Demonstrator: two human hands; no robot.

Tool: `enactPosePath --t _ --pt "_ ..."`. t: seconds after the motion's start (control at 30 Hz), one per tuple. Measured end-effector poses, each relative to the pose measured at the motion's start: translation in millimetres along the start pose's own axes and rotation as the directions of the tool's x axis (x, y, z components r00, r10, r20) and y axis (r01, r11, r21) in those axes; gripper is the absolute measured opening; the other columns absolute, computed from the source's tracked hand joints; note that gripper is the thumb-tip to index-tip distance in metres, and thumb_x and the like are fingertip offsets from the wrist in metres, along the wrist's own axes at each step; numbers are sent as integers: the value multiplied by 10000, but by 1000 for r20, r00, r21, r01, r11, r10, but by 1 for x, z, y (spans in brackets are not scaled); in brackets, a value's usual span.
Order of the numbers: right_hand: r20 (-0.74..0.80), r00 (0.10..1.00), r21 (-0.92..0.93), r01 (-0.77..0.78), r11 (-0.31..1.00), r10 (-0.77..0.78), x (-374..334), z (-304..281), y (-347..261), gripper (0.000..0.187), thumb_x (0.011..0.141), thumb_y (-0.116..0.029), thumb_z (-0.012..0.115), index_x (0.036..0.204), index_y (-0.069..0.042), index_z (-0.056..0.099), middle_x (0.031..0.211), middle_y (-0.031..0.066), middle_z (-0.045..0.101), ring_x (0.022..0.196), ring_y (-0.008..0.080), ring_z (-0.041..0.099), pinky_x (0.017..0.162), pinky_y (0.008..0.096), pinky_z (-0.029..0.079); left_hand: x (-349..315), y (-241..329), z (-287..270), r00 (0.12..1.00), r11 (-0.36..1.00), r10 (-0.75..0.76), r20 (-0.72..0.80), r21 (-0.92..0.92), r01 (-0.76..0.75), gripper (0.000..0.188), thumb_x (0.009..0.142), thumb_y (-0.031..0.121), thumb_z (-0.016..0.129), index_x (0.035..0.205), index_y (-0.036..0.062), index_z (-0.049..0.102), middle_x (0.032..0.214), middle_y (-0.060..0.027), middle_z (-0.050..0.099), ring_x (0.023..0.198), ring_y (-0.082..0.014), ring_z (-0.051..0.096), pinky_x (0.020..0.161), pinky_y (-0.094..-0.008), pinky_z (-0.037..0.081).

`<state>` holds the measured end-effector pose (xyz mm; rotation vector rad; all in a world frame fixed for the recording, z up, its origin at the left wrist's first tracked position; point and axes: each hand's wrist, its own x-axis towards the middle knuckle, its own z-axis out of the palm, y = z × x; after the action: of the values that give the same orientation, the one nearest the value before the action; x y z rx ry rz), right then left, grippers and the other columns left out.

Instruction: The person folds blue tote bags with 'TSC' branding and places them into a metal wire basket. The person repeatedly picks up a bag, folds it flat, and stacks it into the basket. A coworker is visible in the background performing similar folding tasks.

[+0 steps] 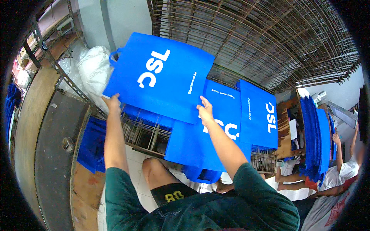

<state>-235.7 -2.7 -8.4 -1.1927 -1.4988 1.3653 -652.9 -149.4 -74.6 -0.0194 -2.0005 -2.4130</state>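
Head view: I lose the undersides of both hands' fingers, and a blue handle shows only partly, beyond the left fingertips. The right forearm crosses a second blue bag, covering part of its white print, while the upper bag overlaps its left side. Far right of the right fingers, a co-worker's hand is small and the body is cut by the dark rim.

The upper blue bag spans between the two hands and reaches away beyond them. I see the left hand closed on its lower left corner, thumb over the edge. At its right edge, near the lower corner, the right hand has its fingers bent and slightly parted; I cannot tell whether they grip.

Just right of the right fingers lies the second bag, then a third blue bag. Wire racks rise beyond the right fingers; a white sack sits just past the left ones. Nearer me than the left fingers, I have a gap over a lower wire rack and tiled floor.
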Motion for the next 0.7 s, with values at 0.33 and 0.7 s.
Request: enactPosePath --t 0.33,0.7 --pt "-217 974 -447 -47 893 -58 0 2 42 320 724 8 606 1033 -66 644 984 114 656 866 216 641 762 303 498 -9 -10 -1 967 842 -97 235 537 -46 557 707 19 602 1256 50 517 808 -80 605 629 -147 547 531 -288 463" --pt "-2 999 -553 -28 833 32 13 -19 30 206 694 -76 604 866 -97 716 872 109 691 835 232 667 784 330 513 -22 3 -23 922 917 -241 304 383 114 606 716 -69 570 1296 49 436 846 -86 582 677 -158 551 554 -273 466"
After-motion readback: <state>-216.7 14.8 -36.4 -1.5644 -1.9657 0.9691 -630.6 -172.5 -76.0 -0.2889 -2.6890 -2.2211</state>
